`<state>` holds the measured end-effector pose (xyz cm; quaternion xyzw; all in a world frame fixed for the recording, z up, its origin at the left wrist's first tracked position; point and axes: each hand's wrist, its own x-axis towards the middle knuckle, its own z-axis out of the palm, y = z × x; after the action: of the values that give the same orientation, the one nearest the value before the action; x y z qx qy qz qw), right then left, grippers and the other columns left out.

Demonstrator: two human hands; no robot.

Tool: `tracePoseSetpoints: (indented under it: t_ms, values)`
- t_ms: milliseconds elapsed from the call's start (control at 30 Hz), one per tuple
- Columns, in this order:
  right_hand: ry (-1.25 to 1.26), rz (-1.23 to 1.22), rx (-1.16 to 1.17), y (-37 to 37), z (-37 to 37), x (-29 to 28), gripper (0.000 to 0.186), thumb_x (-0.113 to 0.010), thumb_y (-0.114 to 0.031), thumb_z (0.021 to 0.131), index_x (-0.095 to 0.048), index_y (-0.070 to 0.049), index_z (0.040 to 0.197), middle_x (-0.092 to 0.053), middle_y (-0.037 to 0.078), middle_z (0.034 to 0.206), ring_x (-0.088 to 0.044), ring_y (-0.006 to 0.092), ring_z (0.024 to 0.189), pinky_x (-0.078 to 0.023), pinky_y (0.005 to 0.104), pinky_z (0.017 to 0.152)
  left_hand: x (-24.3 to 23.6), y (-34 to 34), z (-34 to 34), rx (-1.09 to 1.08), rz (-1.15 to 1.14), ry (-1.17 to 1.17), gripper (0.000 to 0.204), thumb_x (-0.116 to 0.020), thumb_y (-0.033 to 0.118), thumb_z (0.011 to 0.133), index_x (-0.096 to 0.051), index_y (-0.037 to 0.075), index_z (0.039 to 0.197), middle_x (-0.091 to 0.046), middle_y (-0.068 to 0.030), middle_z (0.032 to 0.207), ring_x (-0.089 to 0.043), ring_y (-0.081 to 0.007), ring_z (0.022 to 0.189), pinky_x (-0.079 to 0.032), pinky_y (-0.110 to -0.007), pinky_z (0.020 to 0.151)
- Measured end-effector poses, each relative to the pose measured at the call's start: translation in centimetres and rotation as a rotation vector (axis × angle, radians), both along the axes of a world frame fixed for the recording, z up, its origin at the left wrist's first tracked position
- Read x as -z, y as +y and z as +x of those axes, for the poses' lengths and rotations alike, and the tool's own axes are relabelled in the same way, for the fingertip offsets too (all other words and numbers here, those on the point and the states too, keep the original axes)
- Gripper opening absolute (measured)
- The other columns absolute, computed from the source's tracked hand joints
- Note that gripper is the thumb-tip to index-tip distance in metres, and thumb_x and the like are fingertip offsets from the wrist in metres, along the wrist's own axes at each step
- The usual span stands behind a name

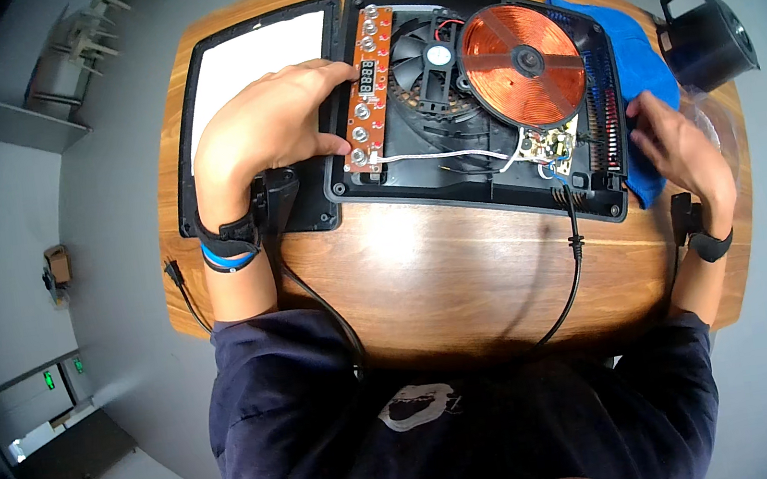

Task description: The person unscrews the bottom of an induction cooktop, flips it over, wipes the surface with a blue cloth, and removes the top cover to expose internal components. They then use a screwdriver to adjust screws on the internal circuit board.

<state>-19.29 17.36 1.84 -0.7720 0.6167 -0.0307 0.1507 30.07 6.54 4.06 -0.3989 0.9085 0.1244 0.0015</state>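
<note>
A black induction cooker base (493, 188) lies with its inside exposed. It holds a round copper coil (503, 83), a black fan (413, 61) and a small power board (554, 147). Along its left end sits a long orange-brown display board (358, 136), joined by a white cable. My left hand (267, 124) reaches over from the left, its thumb and fingertips spread along that board's left edge. At the base's right side, my right hand (681, 147) is half curled with fingers apart over a blue cloth (638, 51); nothing shows in it.
The cooker's black cover panel (194, 201), white inside, lies left of the base, partly under my left arm. A black power cord (575, 277) runs toward me. A plug (175, 274) lies at the table's left edge. A dark pitcher-like container (706, 42) stands far right.
</note>
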Motion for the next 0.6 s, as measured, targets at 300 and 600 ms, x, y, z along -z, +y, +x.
tracePoseSetpoints:
  t_ms: [300,600]
  values:
    - [-0.079,0.124,0.045,-0.3,-0.9,1.5,0.047,-0.071,-0.007,0.103,-0.056,-0.004,0.147,-0.074,0.021,0.110,-0.073,0.0409,0.102,-0.058,0.0483,0.091,0.7,0.5,-1.3,-0.037,-0.006,-0.004,0.095,-0.103,0.013,0.061,-0.060,-0.003,0.144,-0.072,-0.0236,0.127,-0.070,-0.0461,0.120,-0.060,-0.048,0.101]
    - [-0.134,0.209,0.026,-0.1,0.0,-0.3,0.118,-0.091,-0.008,0.078,-0.026,-0.009,0.177,-0.067,0.022,0.138,-0.070,0.0318,0.106,-0.060,0.0423,0.094,1.7,1.2,-1.8,-0.044,-0.076,-0.044,0.081,-0.098,0.011,0.065,-0.061,-0.003,0.136,-0.072,-0.0216,0.121,-0.072,-0.0432,0.114,-0.062,-0.048,0.094]
